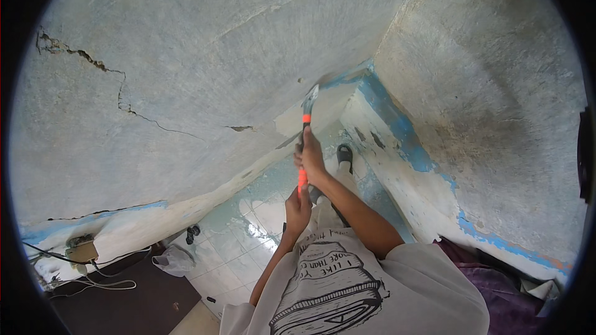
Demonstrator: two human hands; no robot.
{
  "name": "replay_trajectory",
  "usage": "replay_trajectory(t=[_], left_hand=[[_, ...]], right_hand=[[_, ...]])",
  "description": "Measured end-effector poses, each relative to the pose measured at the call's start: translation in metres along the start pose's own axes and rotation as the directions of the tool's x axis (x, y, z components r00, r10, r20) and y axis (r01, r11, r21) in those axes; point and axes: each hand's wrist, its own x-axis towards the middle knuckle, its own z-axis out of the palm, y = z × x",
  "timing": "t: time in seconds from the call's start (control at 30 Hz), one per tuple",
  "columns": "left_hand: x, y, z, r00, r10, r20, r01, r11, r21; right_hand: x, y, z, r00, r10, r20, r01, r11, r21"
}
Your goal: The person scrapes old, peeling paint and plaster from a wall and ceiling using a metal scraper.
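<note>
A long-handled scraping tool [306, 118] with an orange and black handle runs up the middle of the view. Its metal head lies at the lower part of the grey plastered wall [186, 56], near the corner; whether it touches cannot be told. My right hand [311, 156] is closed around the upper handle. Lower down, my left hand [298, 210] grips the orange end. Beside the head, blue paint [342, 78] shows in a strip that meets a wider blue band [396, 121] on the right wall.
Cracks [88, 58] cross the left wall. A brown tabletop [125, 293] with cables, a socket box [84, 252] and a plastic bag [173, 260] are at lower left. Debris lies on the tiled floor [223, 260]. Purple cloth [493, 293] is at lower right.
</note>
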Motion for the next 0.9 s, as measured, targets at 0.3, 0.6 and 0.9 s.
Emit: replay_trajectory(t=[0.3,0.6,0.9], left_hand=[[0.011,0.008,0.013,1.000,-0.017,-0.024,0.018,1.000,0.017],[0.030,0.032,0.003,0.998,0.011,0.065,-0.014,0.999,0.039],[0.026,0.027,0.000,0.998,0.067,-0.003,-0.067,0.996,0.060]], right_hand=[[0.009,-0.014,-0.006,0.999,-0.043,0.000,0.043,0.998,-0.056],[0.026,-0.032,-0.007,0.997,-0.055,-0.047,0.057,0.997,0.048],[0.029,-0.015,0.001,0.989,-0.034,-0.143,0.037,0.999,0.017]])
